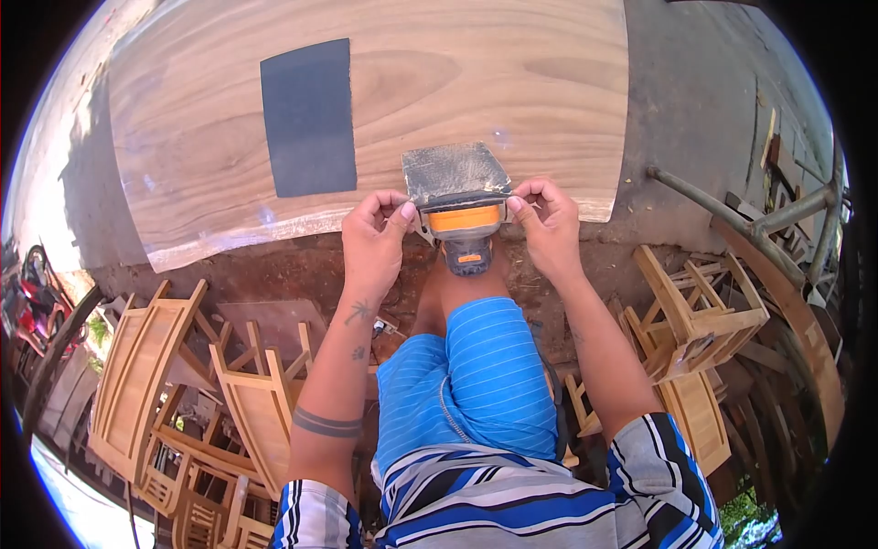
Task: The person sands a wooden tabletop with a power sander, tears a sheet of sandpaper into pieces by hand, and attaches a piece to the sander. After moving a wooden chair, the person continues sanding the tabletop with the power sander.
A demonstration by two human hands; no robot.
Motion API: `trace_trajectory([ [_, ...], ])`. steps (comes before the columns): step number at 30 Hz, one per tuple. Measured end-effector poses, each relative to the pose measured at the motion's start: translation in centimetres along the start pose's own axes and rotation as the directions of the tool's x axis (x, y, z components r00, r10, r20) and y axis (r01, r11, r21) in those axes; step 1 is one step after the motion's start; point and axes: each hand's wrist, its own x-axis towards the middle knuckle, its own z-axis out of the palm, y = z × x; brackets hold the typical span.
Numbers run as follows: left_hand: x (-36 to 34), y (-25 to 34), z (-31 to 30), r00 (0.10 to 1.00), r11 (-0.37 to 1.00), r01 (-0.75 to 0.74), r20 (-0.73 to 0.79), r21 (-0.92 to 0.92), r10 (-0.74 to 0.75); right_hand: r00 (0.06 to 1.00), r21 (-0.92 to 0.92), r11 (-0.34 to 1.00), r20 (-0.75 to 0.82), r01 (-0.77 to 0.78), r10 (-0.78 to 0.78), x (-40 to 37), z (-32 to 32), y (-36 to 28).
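An orange and black power sander (465,220) rests at the near edge of a wooden board, its worn dark pad (455,171) facing up. My left hand (377,233) pinches the pad's left corner, by a metal clip, between thumb and fingers. On the other side, my right hand (547,224) pinches at the right corner in the same way. A dark sheet of sandpaper (309,119) lies flat on the board, left of the sander and touched by neither hand.
The large wooden board (512,82) spans the area ahead. Wooden chairs (256,403) stand at the lower left, and a wooden stool frame (700,320) is at the right. A metal pipe frame (791,215) stands at the far right. A motorcycle (37,297) shows far left.
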Motion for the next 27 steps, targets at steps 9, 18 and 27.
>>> trace_trajectory([
  [9,2.2,4.0,1.4,0.981,0.969,-0.194,-0.055,-0.149,0.188,0.964,0.385,0.895,-0.221,0.227,-0.149,2.3,2.0,-5.5],
  [18,1.4,-1.6,-3.8,0.917,0.805,0.042,-0.343,0.591,0.204,0.940,-0.296,0.901,-0.030,0.316,-0.339,-0.5,1.2,-0.9],
  [27,8.0,-1.1,-8.5,0.869,0.487,0.159,-0.356,0.859,0.344,0.922,-0.357,0.865,-0.027,0.353,-0.387,0.2,1.0,-0.9],
])
